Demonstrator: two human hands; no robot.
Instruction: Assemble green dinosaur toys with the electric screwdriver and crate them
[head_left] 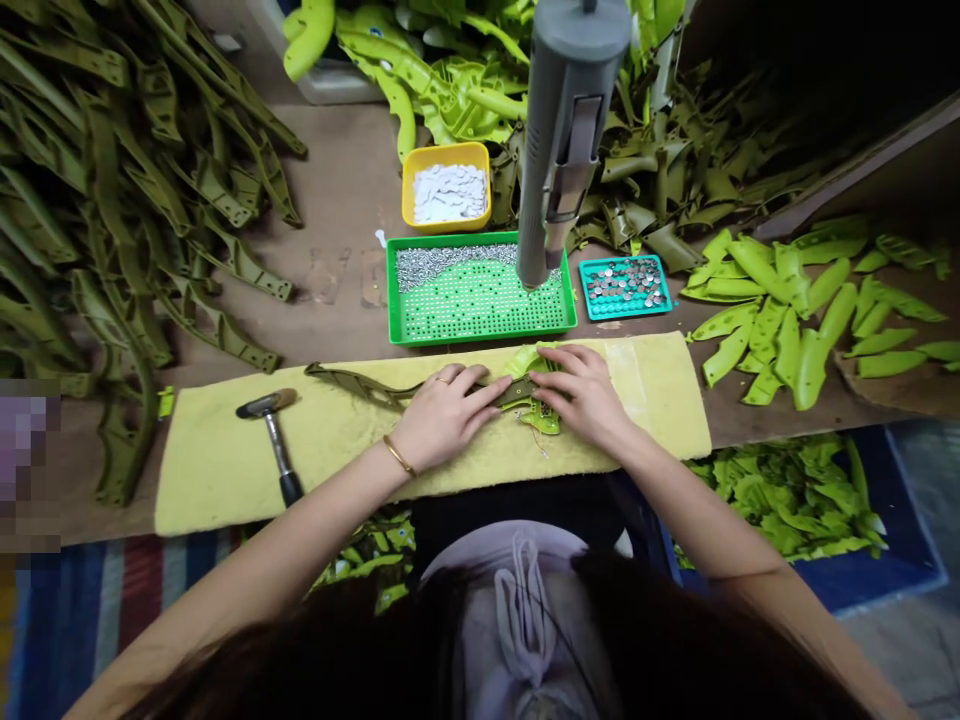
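A long, curved olive plastic part [360, 385] lies on the yellow cloth pad [217, 470], its right end overlapping a lime-green plastic shell [550, 420]. My left hand [446, 412] rests over the olive part's middle, thumb and fingers closed on it. From the right, my right hand [583, 395] grips the lime-green shell, with fingertips also at the olive part's end. A thin wire seems to trail from the shell's lower edge. To the left lies a hammer [274, 432]. Palms and the undersides of both parts are hidden.
A grey electric screwdriver [574, 130] hangs over the green tray [480, 335] of screws. Beyond are a yellow tub [446, 225] of white pieces and a teal tray [626, 312] of small metal discs. Olive parts [150, 170] pile left; lime-green shells [780, 300] lie right.
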